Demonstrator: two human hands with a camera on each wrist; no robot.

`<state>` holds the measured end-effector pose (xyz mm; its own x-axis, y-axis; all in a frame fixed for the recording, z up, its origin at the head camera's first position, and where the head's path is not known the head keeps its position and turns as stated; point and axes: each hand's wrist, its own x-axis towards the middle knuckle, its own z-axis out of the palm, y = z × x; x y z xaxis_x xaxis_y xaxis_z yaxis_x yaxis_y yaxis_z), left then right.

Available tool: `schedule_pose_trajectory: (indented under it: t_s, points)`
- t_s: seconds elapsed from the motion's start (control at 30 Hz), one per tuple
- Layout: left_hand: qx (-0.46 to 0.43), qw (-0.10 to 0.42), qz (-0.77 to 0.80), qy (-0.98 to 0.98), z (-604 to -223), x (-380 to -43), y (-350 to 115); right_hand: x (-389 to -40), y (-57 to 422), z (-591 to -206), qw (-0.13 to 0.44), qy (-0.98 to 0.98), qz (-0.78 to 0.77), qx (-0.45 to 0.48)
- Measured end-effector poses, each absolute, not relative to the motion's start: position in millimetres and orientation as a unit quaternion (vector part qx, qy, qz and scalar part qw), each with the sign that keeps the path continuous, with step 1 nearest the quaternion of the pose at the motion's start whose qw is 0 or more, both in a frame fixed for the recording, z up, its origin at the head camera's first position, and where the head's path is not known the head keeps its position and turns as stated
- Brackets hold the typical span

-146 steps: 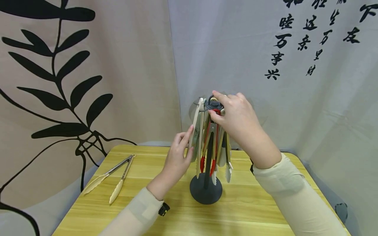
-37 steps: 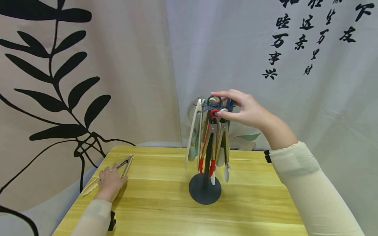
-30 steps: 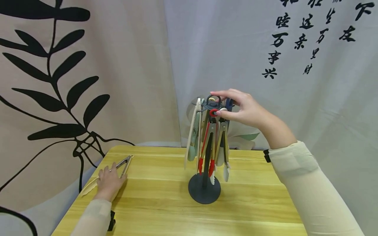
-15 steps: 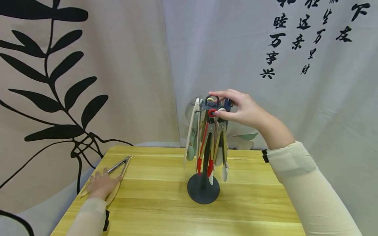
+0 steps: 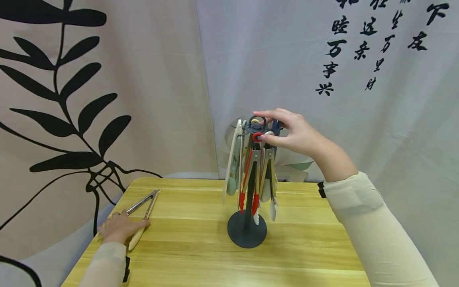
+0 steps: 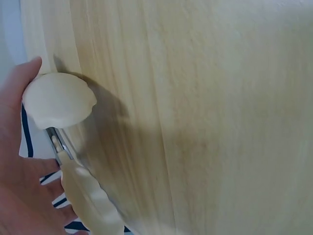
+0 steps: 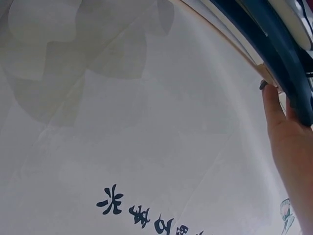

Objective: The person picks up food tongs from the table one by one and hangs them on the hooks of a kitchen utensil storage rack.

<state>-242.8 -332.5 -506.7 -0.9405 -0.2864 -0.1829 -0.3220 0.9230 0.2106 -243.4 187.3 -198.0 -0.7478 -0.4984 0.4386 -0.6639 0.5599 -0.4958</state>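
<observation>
In the head view, a pair of tongs point(image 5: 152, 202) with steel arms and cream tips lies spread on the table's left side. My left hand point(image 5: 120, 228) reaches across its lower part, thumb against the right arm and fingers at the left. In the left wrist view, one cream tip point(image 6: 61, 100) sits beside my thumb, the other point(image 6: 88, 196) by my curled fingers. My right hand point(image 5: 290, 129) holds the top of a dark utensil stand point(image 5: 247, 231), index finger over its top loop and thumb by a red ring point(image 5: 257, 137). Several tongs hang from the stand.
Red-tipped tongs point(image 5: 255, 203), a green-handled utensil point(image 5: 233, 185) and dark blue handles point(image 7: 279, 54) hang close together. The wooden table point(image 5: 305, 243) ends near the left hand. A cloth curtain point(image 5: 161, 79) hangs behind, printed with leaves and characters.
My left hand has left the hanging tongs for the ones on the table, then slid down toward their tips. Dark blue handles now show beside my right hand, still at the stand's top.
</observation>
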Motion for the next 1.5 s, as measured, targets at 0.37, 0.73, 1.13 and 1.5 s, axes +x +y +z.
schedule_pose_trajectory:
  t_s: [0.37,0.73,1.13,1.5]
  points:
    - [-0.163,0.077,0.132,0.975,-506.6,-245.0,-330.2,-242.0,186.5,-198.0,0.118,-0.88,0.336,0.314]
    - [-0.184,0.083,0.144,0.969,-504.3,-244.8,-327.3,-242.7,185.4,-198.7,0.117,-0.882,0.336,0.308]
    - [-0.196,0.068,0.193,0.959,-494.8,-243.5,-320.4,-241.5,183.4,-196.5,0.115,-0.886,0.331,0.304]
    - [-0.172,0.017,0.222,0.96,-490.3,-242.4,-303.1,-241.0,184.5,-198.7,0.119,-0.885,0.334,0.302]
